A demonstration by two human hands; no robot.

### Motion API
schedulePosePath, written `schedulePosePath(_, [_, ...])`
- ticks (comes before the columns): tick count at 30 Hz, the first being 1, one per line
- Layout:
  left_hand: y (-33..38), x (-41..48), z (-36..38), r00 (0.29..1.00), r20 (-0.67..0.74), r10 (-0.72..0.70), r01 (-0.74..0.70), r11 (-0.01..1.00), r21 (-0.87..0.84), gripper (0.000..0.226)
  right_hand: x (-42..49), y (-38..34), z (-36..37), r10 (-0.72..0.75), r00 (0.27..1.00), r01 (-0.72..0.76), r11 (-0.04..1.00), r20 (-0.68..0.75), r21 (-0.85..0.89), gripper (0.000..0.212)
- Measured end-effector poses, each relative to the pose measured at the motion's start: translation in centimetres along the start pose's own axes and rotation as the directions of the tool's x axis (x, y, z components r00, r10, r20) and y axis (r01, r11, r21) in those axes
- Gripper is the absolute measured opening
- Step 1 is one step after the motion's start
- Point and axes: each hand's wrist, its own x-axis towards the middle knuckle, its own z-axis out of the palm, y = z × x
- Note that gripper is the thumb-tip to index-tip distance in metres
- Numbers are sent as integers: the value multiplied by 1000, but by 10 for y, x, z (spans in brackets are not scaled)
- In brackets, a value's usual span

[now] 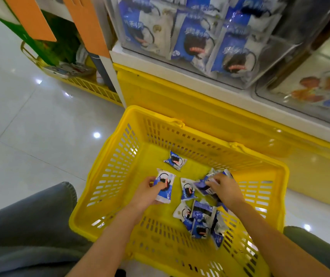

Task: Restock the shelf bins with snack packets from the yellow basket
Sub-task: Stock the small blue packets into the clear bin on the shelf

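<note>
A yellow basket (112,176) sits on the floor in front of me, with several blue-and-white snack packets lying in it. My left hand (146,193) grips one packet (165,186) at the basket's left middle. My right hand (225,189) holds a small bunch of packets (204,185) toward the right. One packet (175,160) lies alone near the far wall. A loose pile (200,218) lies under my right forearm. Above, a clear shelf bin (190,37) holds several of the same packets.
A second clear bin (310,84) with orange-printed packets stands at the right. The yellow shelf base (160,92) runs behind the basket. Another yellow basket (84,82) with goods sits at the far left. My grey-trousered knee (30,216) is at the lower left; glossy floor tiles lie to the left.
</note>
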Motion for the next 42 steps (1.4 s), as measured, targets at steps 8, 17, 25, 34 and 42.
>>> schedulePosePath(8, [25,-34,10,997,66,-50,60,987,-150,22,-49,-102,-38,-412,816,504,851,-405,148,17])
schedulePosePath(17, [81,-89,-9,919,312,239,-44,851,-524,49,-104,-132,-81,-856,385,818,490,-346,-301,24])
schedulePosePath(25, [125,-128,-14,812,243,531,-401,809,-429,24,-128,-158,-126,-731,559,788,615,-391,-22,40])
schedulePosePath(34, [164,-149,-23,597,52,800,-790,598,-133,40,-122,-208,-163,-429,863,504,706,-265,498,7])
schedulePosePath(42, [240,-162,-51,623,1,782,-756,602,-259,27,-85,-255,-253,-330,813,554,689,-479,467,11])
